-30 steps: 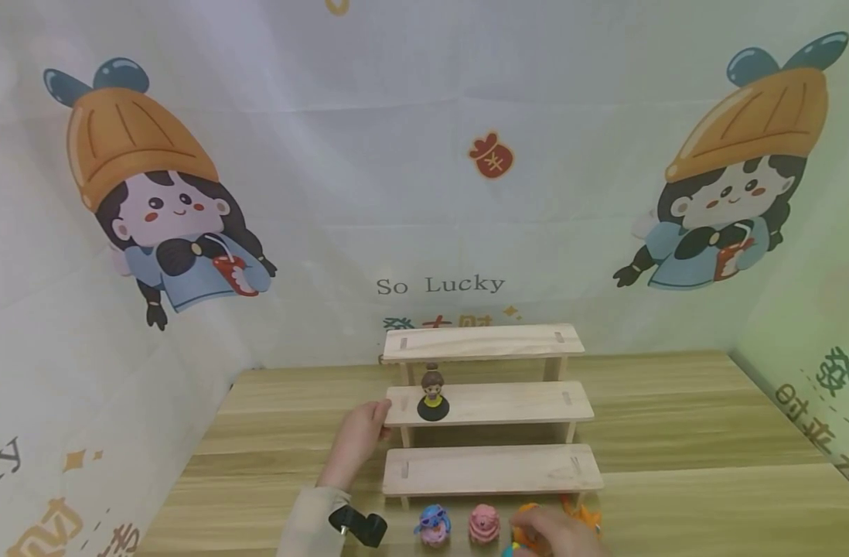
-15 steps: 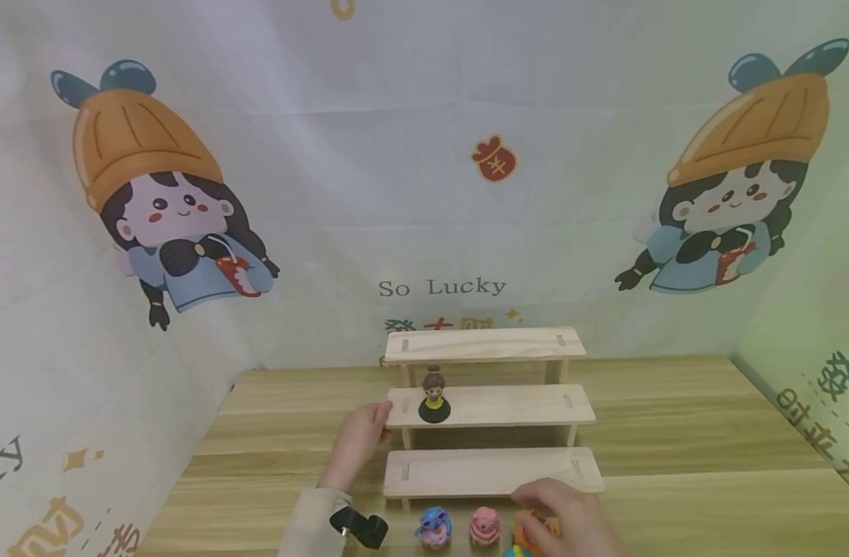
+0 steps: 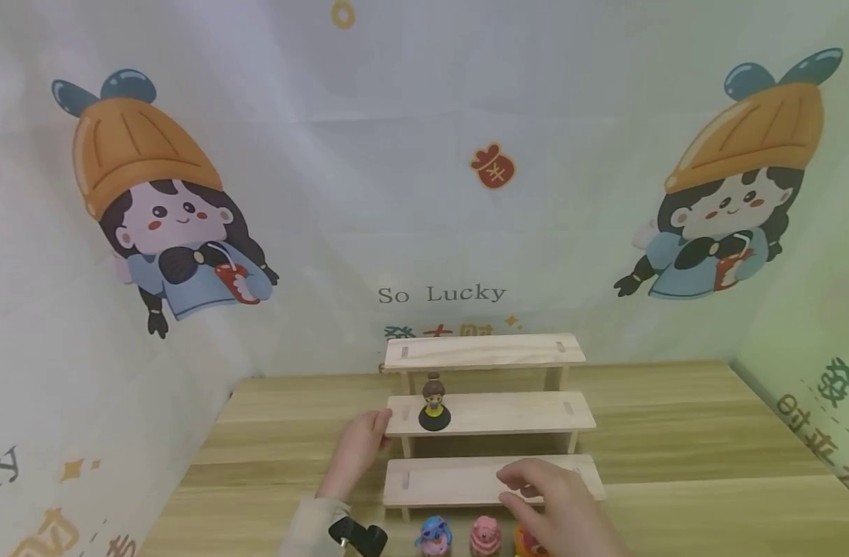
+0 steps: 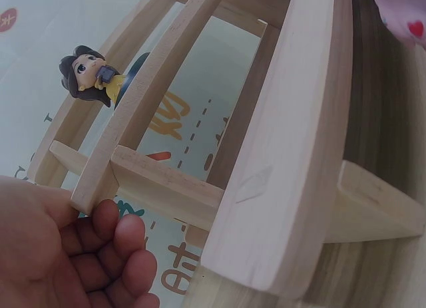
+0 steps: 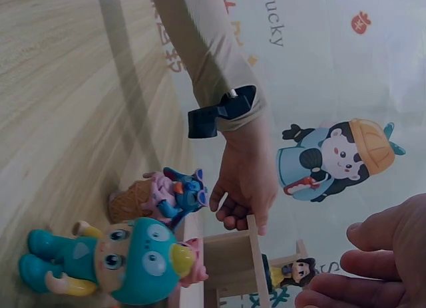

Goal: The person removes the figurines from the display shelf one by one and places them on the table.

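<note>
My left hand (image 3: 358, 445) pinches the left end of the middle board of a three-step wooden shelf (image 3: 522, 411); the left wrist view shows the thumb and curled fingers at that board's end. A small brown-haired figurine (image 3: 434, 402) in a yellow dress stands upright on a black base, at the left of the middle step. Over the right part of the lowest step is my right hand (image 3: 560, 503), thumb and fingers apart with nothing between them. Below it, an orange figure (image 3: 525, 540) is partly hidden by the hand.
A blue figure (image 3: 435, 532) and a pink figure (image 3: 485, 534) stand before the lowest step. In the right wrist view a teal-hooded figure (image 5: 143, 258) stands nearer. Printed cloth (image 3: 424, 193) walls the back and sides of the wooden table (image 3: 675, 433).
My right hand has moved up and away from the orange figures, to above the lowest step. The left hand keeps its grip on the middle board. The head view has shifted slightly.
</note>
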`<move>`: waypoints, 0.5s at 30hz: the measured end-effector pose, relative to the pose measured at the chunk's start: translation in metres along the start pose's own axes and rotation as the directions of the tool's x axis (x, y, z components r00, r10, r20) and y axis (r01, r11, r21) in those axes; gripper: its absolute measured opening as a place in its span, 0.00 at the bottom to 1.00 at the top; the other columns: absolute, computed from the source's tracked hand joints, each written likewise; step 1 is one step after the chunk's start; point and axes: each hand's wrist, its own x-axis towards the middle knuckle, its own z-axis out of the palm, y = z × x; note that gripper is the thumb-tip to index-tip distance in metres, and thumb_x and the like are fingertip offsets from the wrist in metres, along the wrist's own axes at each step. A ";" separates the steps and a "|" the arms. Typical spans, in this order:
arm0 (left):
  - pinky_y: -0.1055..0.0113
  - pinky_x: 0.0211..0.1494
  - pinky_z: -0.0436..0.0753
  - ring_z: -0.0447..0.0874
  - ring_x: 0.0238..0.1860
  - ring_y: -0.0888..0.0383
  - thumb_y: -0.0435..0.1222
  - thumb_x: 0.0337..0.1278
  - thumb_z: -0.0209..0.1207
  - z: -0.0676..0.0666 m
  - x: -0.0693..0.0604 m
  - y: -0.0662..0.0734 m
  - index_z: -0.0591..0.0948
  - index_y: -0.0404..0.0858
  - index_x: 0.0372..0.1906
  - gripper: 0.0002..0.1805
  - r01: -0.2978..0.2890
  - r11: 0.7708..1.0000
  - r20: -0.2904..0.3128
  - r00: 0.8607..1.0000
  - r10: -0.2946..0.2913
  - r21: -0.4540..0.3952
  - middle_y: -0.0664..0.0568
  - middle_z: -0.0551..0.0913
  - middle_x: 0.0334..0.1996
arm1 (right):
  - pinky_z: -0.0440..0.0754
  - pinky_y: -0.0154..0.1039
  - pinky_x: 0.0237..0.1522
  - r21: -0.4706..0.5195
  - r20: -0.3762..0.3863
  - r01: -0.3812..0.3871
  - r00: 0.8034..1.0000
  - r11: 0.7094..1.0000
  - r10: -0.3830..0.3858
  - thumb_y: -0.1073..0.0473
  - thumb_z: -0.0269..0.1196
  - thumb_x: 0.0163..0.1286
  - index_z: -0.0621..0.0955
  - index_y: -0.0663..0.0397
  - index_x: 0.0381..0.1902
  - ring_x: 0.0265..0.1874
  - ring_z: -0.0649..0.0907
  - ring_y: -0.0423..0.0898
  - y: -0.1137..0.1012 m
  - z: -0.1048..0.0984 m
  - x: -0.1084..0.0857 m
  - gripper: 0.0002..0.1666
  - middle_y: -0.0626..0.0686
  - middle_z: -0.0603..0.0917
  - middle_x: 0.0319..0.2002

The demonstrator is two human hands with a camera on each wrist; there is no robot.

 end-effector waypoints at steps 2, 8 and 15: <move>0.64 0.31 0.71 0.71 0.22 0.60 0.41 0.72 0.44 0.001 0.000 -0.001 0.78 0.34 0.26 0.21 0.003 1.000 0.004 1.000 -0.003 -0.009 0.48 0.79 0.19 | 0.82 0.34 0.34 -0.007 -0.028 0.018 0.999 1.000 -0.018 0.65 0.67 0.59 0.82 0.53 0.38 0.33 0.83 0.39 -0.001 0.000 0.005 0.09 0.49 0.86 0.36; 0.64 0.31 0.71 0.71 0.22 0.60 0.41 0.72 0.44 0.001 0.001 -0.001 0.78 0.34 0.28 0.20 0.003 1.000 0.006 1.000 -0.003 -0.006 0.50 0.78 0.18 | 0.82 0.36 0.38 -0.008 -0.030 -0.050 0.998 0.999 0.050 0.62 0.66 0.61 0.82 0.50 0.38 0.35 0.84 0.40 -0.006 -0.006 0.024 0.07 0.45 0.86 0.36; 0.65 0.30 0.70 0.70 0.22 0.60 0.41 0.72 0.43 0.001 0.000 -0.002 0.77 0.35 0.27 0.20 -0.004 1.000 0.007 1.000 0.004 0.014 0.51 0.77 0.18 | 0.82 0.31 0.37 0.064 -0.005 -0.072 0.997 0.995 0.073 0.64 0.66 0.62 0.82 0.53 0.38 0.34 0.86 0.40 0.000 -0.006 0.043 0.06 0.48 0.87 0.36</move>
